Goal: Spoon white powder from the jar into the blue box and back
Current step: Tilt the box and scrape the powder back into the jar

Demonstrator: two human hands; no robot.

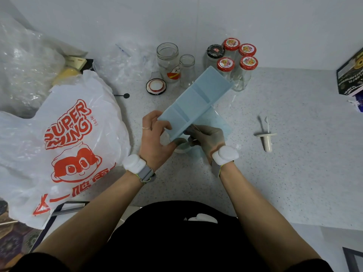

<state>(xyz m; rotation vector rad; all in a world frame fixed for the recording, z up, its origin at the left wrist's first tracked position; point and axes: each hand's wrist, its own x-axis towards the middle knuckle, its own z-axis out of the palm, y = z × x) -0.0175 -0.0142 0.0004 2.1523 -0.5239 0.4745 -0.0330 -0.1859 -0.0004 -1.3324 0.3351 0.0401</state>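
Blue box [196,103] held tilted above the speckled counter [284,163], long axis running from near-left up toward the far-right jars, inner dividers visible, translucent lid hanging open beneath on the right. Left hand [155,138] gripping the near-left end of the box, fingers curled round its edge, thumb underneath; thin ring on one finger. Right hand [206,139] seen partly through the blue lid, fingers curled, pinching the box's near edge and holding a thin rod-like thing, too faint to identify. White-rimmed jar [179,148] directly under the hands, mostly hidden; contents not discernible. White wrist devices on grey straps, both arms. Left: white plastic bag [66,146] printed in red "SUPER MING" with a cartoon face and further characters, unreadable. Far side: two open glass jars [169,59], one with a red-yellow label, text illegible; loose lid [156,86] beside them; black spoon [122,95] just left of the lid. Cluster of lidded jars [235,57], four red caps with yellow pictures, one black cap. White plastic tool [266,136] well to the right. Dark carton [350,77] at the far right, print too blurred to read.
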